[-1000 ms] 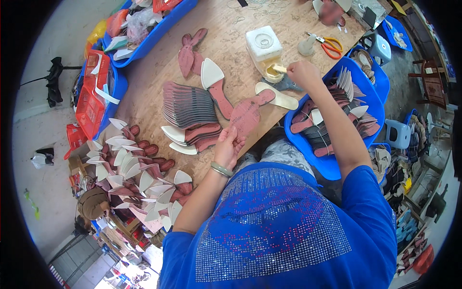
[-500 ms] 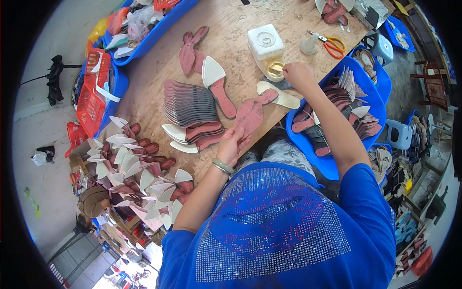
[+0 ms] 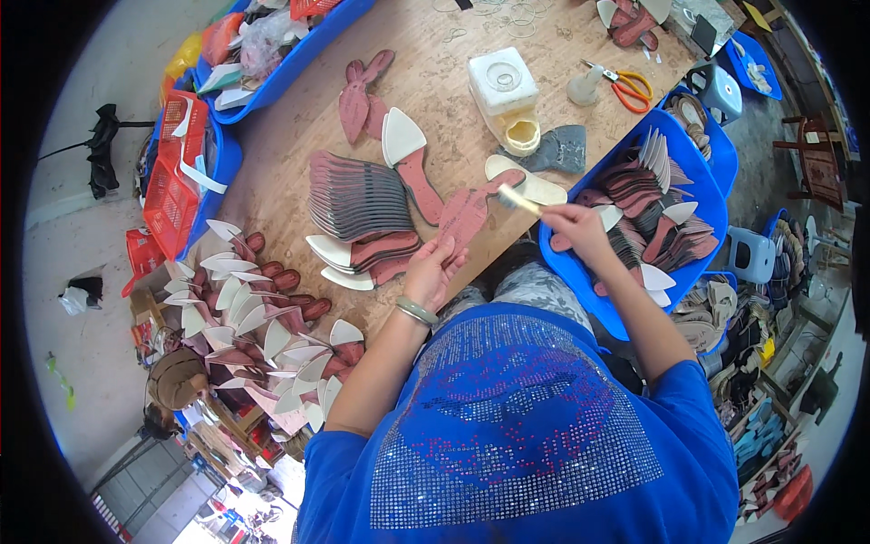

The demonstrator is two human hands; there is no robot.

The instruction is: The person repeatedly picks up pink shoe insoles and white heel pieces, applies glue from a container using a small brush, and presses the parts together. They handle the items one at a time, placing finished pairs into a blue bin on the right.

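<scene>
My left hand (image 3: 433, 272) is closed on the wide end of a reddish-brown shoe insole (image 3: 465, 216), holding it near the table's front edge. The insole's narrow end lies over a cream sole-shaped piece (image 3: 544, 189). In my right hand (image 3: 580, 232) is a small brush (image 3: 518, 200) with a pale handle, its bristles close to the insole's narrow end; whether they touch cannot be made out. Beyond it stands a pot with a yellowish crusted rim (image 3: 523, 138), beside a white block-shaped container (image 3: 502, 80). A dark grey flat piece (image 3: 562, 150) lies next to the pot.
A fanned stack of insoles (image 3: 358, 195) and a white-tipped insole (image 3: 419, 177) lie left of my work. A blue basin (image 3: 625, 319) of insoles stands at right. Orange-handled pliers (image 3: 632, 89) and a small bottle (image 3: 584, 87) rest farther back. More white-tipped pieces (image 3: 245, 304) crowd the left edge.
My right hand has come away from the pot toward me, bringing the brush over the insole's narrow end. The pot's rim and grey piece show more fully. My left hand has barely moved.
</scene>
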